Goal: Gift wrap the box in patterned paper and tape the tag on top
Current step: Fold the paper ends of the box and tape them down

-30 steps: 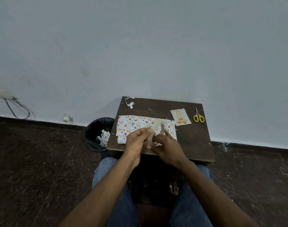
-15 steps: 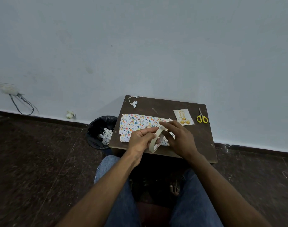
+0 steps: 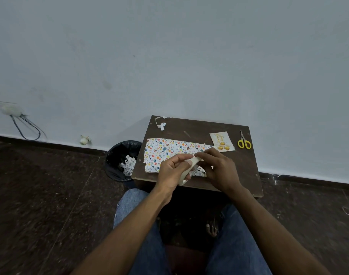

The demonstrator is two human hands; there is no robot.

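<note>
A box wrapped in white patterned paper (image 3: 165, 150) lies flat on a small dark wooden table (image 3: 243, 165). Just above its near right part, my left hand (image 3: 172, 171) grips a cream roll of tape (image 3: 191, 168) held on edge. My right hand (image 3: 219, 168) pinches at the top of the roll, fingertips meeting those of the left hand. The roll is mostly hidden between both hands. A cream gift tag (image 3: 222, 141) with gold dots lies at the table's far right.
Yellow-handled scissors (image 3: 244, 141) lie right of the tag. A paper scrap (image 3: 161, 124) sits at the far left corner. A black bin (image 3: 122, 159) with paper waste stands left of the table. A wall runs behind; my knees are under the table's near edge.
The roll has tilted from facing me to standing on edge. My right hand moved from below the roll to its top, and both hands drifted slightly right.
</note>
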